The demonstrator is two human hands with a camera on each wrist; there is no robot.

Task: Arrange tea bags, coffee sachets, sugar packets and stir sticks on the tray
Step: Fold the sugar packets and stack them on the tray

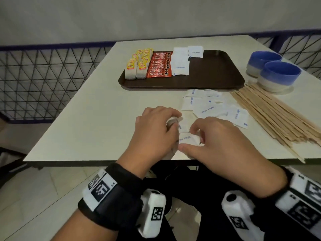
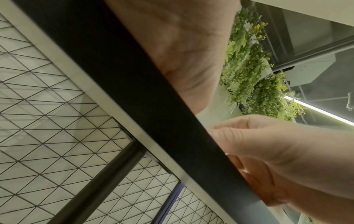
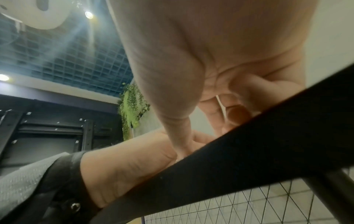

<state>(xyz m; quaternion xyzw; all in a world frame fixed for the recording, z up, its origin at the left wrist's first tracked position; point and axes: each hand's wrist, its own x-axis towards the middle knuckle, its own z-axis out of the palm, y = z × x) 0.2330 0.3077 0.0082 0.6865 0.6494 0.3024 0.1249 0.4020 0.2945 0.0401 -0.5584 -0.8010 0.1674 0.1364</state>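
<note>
A dark brown tray [image 1: 208, 80] at the table's far middle carries two rows of yellow-tagged tea bags [image 1: 137, 66], a column of red coffee sachets [image 1: 159, 66] and white sugar packets [image 1: 180, 65]. Loose sugar packets [image 1: 213, 106] lie in front of the tray. Wooden stir sticks [image 1: 271, 115] fan out on the right. Near the front edge my left hand [image 1: 156, 131] curls round a small stack of sugar packets [image 1: 182, 126]. My right hand [image 1: 217, 138] pinches a packet [image 1: 188, 139] between thumb and fingers, close against the left. Both wrist views show only palms and the table edge.
Two blue-and-grey bowls [image 1: 274, 72] stand at the right, behind the stir sticks. The tray's right half [image 1: 217, 66] is bare. A wire-mesh railing [image 1: 43, 80] runs behind and left of the table [image 1: 86, 119].
</note>
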